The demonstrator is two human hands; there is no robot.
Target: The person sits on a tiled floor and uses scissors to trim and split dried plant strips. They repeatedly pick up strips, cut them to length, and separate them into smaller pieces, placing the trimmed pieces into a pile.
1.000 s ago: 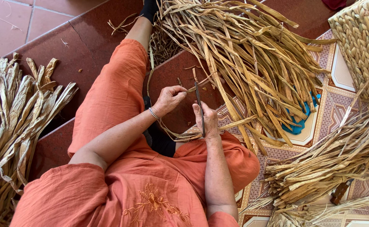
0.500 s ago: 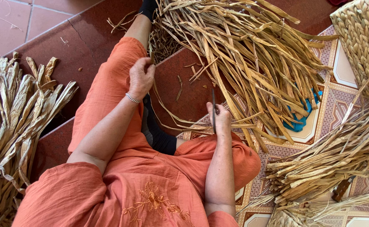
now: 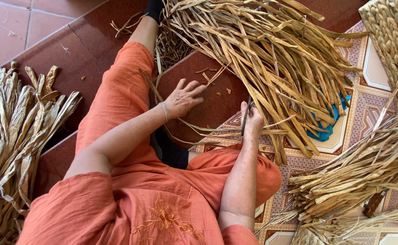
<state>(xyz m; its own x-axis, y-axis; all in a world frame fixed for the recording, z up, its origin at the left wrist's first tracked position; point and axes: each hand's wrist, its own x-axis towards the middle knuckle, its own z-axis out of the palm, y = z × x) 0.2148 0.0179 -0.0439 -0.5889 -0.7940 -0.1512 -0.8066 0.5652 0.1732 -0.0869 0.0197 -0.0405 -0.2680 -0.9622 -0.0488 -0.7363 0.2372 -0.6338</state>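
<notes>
Carefully, we keep our right hand (image 3: 252,121) clenched on the dark blade (image 3: 245,119), since our spread, empty left hand (image 3: 186,97) might graze it reaching for dry strips (image 3: 271,59).

open room: bare red step (image 3: 208,102) between the hands, only small leaf bits there | blocked ahead and right: big pile of dry leaves (image 3: 271,59) | right edge: woven basket (image 3: 391,43) | left side: leaf bundle (image 3: 13,140), bare red floor (image 3: 31,25) beyond it

Orange clothes (image 3: 131,204), tan dried leaves (image 3: 271,59)
</notes>
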